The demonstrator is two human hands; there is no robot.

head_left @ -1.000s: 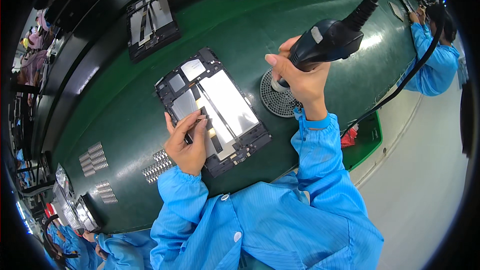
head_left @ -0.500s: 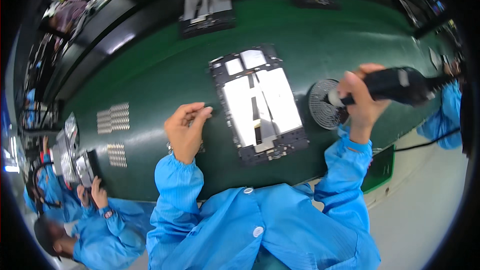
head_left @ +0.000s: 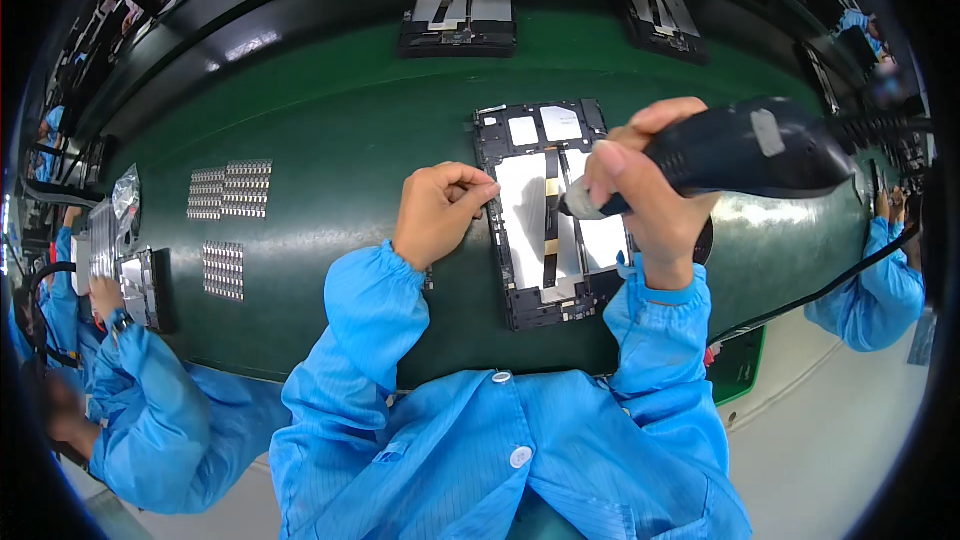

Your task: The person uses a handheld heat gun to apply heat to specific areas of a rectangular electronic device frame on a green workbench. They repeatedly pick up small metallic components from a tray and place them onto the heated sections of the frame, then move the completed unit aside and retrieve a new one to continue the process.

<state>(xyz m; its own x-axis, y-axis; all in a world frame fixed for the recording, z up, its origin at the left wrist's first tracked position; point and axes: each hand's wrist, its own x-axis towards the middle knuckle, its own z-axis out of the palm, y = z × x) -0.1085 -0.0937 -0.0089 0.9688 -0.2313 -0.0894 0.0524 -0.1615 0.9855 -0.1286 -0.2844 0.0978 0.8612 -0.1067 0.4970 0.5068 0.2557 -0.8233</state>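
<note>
An opened tablet (head_left: 522, 230), black-framed with silver battery panels and dark ribbon cables, lies face-down in front of me. My right hand (head_left: 655, 205) is wrapped round a black electric screwdriver (head_left: 765, 155). Its pale nose points left over the tablet's middle; whether the tip touches is unclear. At the tablet's left edge, my left hand (head_left: 437, 210) has thumb and forefinger pinched together, and anything between them is too small to make out. Behind my right wrist, the round screw tray is mostly hidden, with only a dark rim showing.
Two more opened tablets (head_left: 460, 5) (head_left: 665, 10) lie at the back. Small metal parts stand in rows (head_left: 230, 190) on the left of the green table (head_left: 350, 140). Co-workers in blue sit at both sides. A black cable (head_left: 810, 290) runs along the right edge.
My right hand has brought the screwdriver left from the round tray to over the tablet. My left hand has come up to the tablet's left edge. The whole view has shifted slightly.
</note>
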